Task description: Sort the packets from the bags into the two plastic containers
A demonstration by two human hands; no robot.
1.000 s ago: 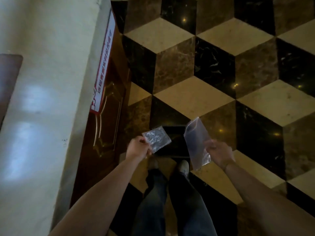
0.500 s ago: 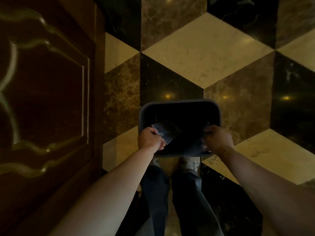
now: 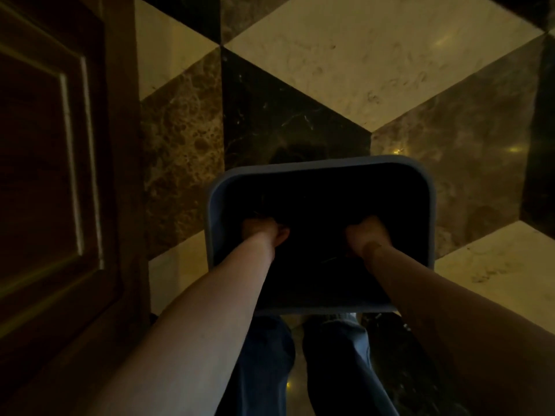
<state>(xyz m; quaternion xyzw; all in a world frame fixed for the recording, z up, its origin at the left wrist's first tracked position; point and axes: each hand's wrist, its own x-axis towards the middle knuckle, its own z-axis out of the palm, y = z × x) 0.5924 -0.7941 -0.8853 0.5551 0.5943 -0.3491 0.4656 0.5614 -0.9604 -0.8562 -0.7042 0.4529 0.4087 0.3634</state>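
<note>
Legs: two legs in dark blue trousers (image 3: 270, 364) fill the bottom centre of the view, side by side, with a strip of glossy floor showing between them.
Forearms: two bare forearms run from the lower corners up and inward, and both cross the near rim of the container.
Left hand: the left hand (image 3: 262, 231) is down inside the container, on its left side. The fingers point away into the dark, so I cannot tell whether they are spread, pressed together or pinching anything.
Right hand: the right hand (image 3: 371, 232) is inside the container on its right side, well apart from the left. Its fingers are lost in the same shadow, so I cannot tell how they lie.
Container: a dark plastic container (image 3: 322, 162) with a grey-blue rolled rim and rounded corners stands on the floor just beyond the feet. Its inside is almost black.
Packets: no packet can be made out for certain. A few faint pale streaks show inside the container near each hand, too dim to name.
Floor: a polished marble floor (image 3: 345, 70) laid in cream, brown and black diamonds lies round and beyond the container, with small light glints on it.
Door: a dark brown wooden panelled door (image 3: 51, 163) with raised moulding stands along the left edge.
</note>
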